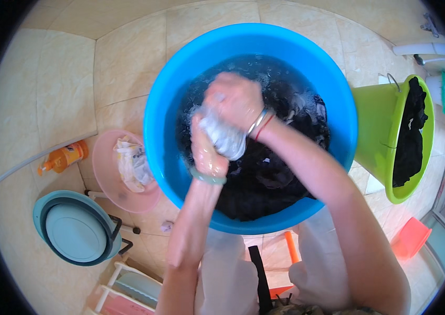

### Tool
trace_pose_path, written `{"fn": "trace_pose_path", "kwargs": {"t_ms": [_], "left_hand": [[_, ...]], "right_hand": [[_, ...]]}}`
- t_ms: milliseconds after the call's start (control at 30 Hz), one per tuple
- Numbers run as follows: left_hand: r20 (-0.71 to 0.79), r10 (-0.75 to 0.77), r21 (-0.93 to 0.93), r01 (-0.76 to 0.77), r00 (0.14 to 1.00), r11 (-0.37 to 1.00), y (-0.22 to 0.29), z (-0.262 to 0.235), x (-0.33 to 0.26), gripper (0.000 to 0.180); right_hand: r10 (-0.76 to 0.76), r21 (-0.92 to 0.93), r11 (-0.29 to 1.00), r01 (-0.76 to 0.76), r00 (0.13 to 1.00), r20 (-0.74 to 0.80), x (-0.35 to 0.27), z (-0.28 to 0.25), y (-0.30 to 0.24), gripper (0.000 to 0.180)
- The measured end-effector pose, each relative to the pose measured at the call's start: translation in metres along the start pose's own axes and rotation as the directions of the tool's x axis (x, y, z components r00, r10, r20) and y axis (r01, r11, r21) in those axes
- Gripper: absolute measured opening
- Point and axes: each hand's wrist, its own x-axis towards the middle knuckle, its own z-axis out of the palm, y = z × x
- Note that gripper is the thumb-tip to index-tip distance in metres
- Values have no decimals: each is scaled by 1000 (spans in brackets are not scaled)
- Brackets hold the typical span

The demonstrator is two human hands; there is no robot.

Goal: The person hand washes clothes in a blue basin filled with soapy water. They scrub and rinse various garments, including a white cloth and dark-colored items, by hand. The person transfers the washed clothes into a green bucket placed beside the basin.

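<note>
A big blue basin [156, 89] holds dark water with black clothes [259, 197] soaking in it. Over the water, a wet white cloth [223, 137] is bunched between my two hands. My left hand [206, 149], below a pale green bangle, is closed around the cloth's left side. Pressed against the cloth's upper end is my right hand [235, 100], smeared by motion, its fingers curled in; a silver bangle and a red cord circle that wrist. Part of the cloth is hidden by the hands.
Left of the basin are a pink basin [101, 181] with light cloths, an orange pump bottle [67, 156] and a teal folding basin [75, 231]. To the right, a tilted green bucket [374, 136] holds black cloth; a red-orange container [411, 237] stands lower right.
</note>
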Motion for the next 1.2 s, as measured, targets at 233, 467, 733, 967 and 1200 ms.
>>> {"fn": "trace_pose_path", "kwargs": {"t_ms": [233, 467, 733, 967, 1200], "left_hand": [[159, 15, 76, -28, 987, 997, 14, -24, 32, 55], [94, 22, 173, -38, 995, 984, 4, -62, 62, 49], [298, -120, 31, 116, 947, 993, 4, -52, 63, 55], [294, -104, 81, 84, 950, 993, 14, -22, 36, 51], [466, -176, -275, 331, 867, 903, -3, -37, 31, 41]], "right_hand": [[400, -225, 896, -384, 916, 31, -18, 2, 89, 23], [340, -482, 872, -85, 812, 474, -34, 11, 89, 37], [21, -90, 996, -9, 990, 141, -37, 5, 26, 19], [-338, 137, 940, 312, 910, 240, -71, -31, -81, 24], [-383, 105, 918, 382, 924, -10, -31, -11, -94, 24]]}}
